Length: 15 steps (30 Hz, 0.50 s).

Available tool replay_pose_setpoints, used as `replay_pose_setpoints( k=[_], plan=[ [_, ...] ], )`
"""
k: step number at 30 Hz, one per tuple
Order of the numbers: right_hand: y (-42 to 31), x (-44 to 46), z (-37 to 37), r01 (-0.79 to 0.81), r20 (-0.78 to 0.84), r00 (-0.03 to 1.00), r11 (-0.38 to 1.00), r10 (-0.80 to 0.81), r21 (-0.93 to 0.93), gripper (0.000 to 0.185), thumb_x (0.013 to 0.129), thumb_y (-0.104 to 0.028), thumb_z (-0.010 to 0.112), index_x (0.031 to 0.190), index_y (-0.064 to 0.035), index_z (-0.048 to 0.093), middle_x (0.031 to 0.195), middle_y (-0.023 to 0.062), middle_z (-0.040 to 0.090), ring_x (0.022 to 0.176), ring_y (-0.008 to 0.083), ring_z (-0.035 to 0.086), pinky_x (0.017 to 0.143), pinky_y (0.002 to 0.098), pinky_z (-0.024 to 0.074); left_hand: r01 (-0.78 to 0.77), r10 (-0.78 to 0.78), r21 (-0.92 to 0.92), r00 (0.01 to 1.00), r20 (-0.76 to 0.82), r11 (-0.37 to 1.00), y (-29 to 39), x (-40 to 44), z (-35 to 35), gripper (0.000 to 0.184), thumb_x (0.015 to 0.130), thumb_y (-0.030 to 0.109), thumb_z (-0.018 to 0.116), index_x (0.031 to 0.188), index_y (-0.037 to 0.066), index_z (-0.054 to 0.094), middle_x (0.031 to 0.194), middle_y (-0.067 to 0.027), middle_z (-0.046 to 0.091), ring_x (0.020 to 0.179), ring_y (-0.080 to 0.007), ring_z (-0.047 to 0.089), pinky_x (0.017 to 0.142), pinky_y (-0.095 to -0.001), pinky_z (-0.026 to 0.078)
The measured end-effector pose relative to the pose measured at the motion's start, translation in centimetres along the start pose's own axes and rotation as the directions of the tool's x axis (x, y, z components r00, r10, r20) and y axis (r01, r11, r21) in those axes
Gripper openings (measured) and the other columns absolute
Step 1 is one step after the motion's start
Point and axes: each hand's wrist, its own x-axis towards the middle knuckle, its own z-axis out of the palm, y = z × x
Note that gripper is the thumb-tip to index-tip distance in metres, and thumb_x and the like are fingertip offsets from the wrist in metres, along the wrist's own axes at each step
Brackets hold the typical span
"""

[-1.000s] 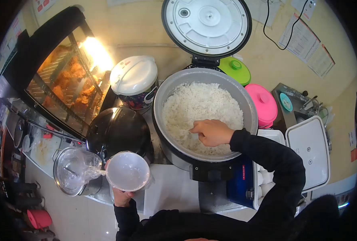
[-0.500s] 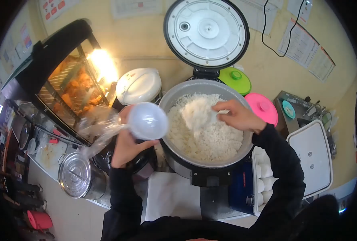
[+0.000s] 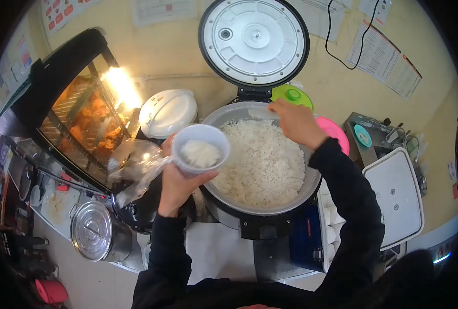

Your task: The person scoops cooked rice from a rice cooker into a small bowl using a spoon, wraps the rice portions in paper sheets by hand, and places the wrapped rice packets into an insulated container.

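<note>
My left hand [image 3: 180, 188] is wrapped round a white bowl [image 3: 221, 154] with a mound of rice [image 3: 200, 153] inside. A clear plastic bag [image 3: 139, 167] hangs off to the left of that hand. The bowl is above the left rim of a large cooker pot [image 3: 311, 180] full of white rice [image 3: 265, 165]. Over the pot's back right rim, my right hand [image 3: 297, 122] has its fingers closed on a pale rice scoop [image 3: 262, 114], partly hidden by the fingers.
The cooker's lid [image 3: 255, 46] stands open behind. A black cooker [image 3: 149, 206], a lidded steel pot [image 3: 92, 232] and a heated food cabinet [image 3: 79, 103] are at left. At right, an open cool box [image 3: 306, 234] holds several white wrapped items beside a pink lid [image 3: 334, 133].
The bowl has moved over the pot's left side and now has rice in it. My right hand moved from the rice to the back rim, and the scoop has no heap on it.
</note>
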Motion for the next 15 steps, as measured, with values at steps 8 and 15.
replay_pose_setpoints(
  k=[8, 15],
  plan=[
    [4.3, -0.7, 10.8, 0.088, 0.326, 0.945, 0.984, -0.033, -0.157, 0.045, 0.077, 0.000, 0.059, 0.120, -0.0108, 0.065, 0.110, 0.0082, 0.060, 0.091, 0.0338, 0.066, 0.072, 0.0467, 0.0522, -0.177, 0.180, 0.034, 0.971, -0.156, 0.984, 1.8, -4.4, -2.9, 0.107, 0.054, 0.010, 0.095, 0.140, 0.003, 0.032, 0.130, -0.0096, 0.048, 0.120, -0.0205, 0.051, 0.103, -0.0333, 0.042],
    [0.9, -3.2, 7.1, 0.065, 0.528, 0.849, 0.996, -0.022, -0.064, 0.047, 0.076, 0.001, 0.057, 0.120, -0.0090, 0.065, 0.110, 0.0109, 0.059, 0.096, 0.0339, 0.064, 0.079, 0.0468, 0.0512, -0.158, 0.150, -0.021, 0.963, -0.223, 0.987, 1.0, -6.6, -4.1, 0.110, 0.049, 0.003, 0.094, 0.139, 0.004, 0.032, 0.130, -0.0098, 0.048, 0.119, -0.0209, 0.052, 0.103, -0.0336, 0.044]
  ],
)
